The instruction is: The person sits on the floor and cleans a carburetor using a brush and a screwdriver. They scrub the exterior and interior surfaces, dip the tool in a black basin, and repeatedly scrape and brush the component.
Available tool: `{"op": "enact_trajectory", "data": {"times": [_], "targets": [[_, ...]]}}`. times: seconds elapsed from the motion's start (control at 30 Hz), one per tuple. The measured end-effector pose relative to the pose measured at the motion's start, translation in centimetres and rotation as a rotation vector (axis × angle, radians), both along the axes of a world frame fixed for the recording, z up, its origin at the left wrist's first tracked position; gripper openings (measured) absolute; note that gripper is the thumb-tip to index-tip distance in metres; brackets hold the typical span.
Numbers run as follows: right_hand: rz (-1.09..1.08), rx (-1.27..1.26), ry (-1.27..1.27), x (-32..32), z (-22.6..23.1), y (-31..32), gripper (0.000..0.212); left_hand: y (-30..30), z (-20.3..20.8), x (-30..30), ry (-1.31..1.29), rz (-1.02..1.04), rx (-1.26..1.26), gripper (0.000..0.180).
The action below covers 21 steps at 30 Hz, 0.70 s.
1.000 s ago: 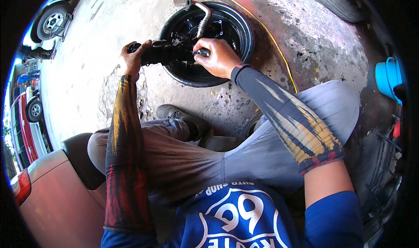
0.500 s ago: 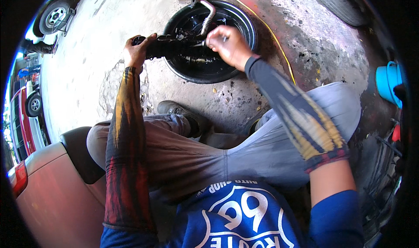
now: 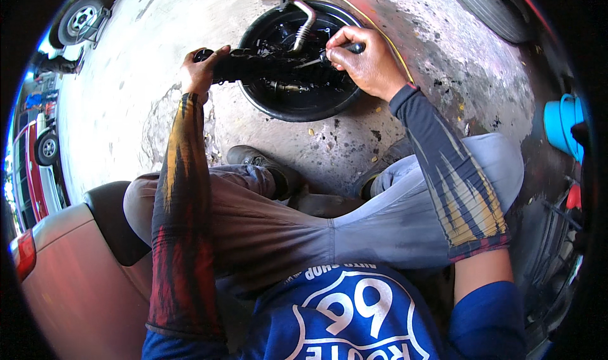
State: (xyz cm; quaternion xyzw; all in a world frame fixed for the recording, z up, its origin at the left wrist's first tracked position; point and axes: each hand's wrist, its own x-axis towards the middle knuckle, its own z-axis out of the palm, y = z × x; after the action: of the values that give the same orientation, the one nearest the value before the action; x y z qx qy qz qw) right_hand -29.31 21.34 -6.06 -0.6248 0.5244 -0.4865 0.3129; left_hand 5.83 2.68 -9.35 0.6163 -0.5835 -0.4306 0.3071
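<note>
My left hand (image 3: 199, 72) is closed around the left end of a long, black, oily metal part (image 3: 253, 67), which lies across a round black basin (image 3: 278, 114). In my right hand (image 3: 366, 63) is a screwdriver (image 3: 357, 47), its dark handle between my fingers and its thin shaft pointing left along the black part. Whether the tip touches the part I cannot tell. A bent metal pipe (image 3: 306, 23) with a ribbed section and a flange stands out of the basin's far side. Smaller dark, wet pieces lie inside the basin, hard to make out.
A yellow hose or cord (image 3: 399, 59) runs past the basin's right side over stained concrete. At far right stands a light-blue bucket (image 3: 562, 127). A tire (image 3: 491, 8) is at the upper right. A car's bumper (image 3: 82, 271) is close on my left; other vehicles stand farther off.
My right hand has moved to the right along the black part, and the screwdriver's handle now shows clearly. My left hand keeps its hold, almost unmoved.
</note>
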Motion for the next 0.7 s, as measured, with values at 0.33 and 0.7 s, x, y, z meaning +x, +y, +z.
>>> {"op": "enact_trajectory", "data": {"times": [0.33,0.7], "targets": [[0.222,-0.038,0.373,2.3,2.8,0.5,0.024,0.9,-0.3,-1.2,0.003,0.039,-0.116,0.071],[0.268,-0.041,0.391,3.1,2.2,1.3,0.022,1.2,-1.5,-2.1,0.021,0.060,-0.150,0.111]]}}
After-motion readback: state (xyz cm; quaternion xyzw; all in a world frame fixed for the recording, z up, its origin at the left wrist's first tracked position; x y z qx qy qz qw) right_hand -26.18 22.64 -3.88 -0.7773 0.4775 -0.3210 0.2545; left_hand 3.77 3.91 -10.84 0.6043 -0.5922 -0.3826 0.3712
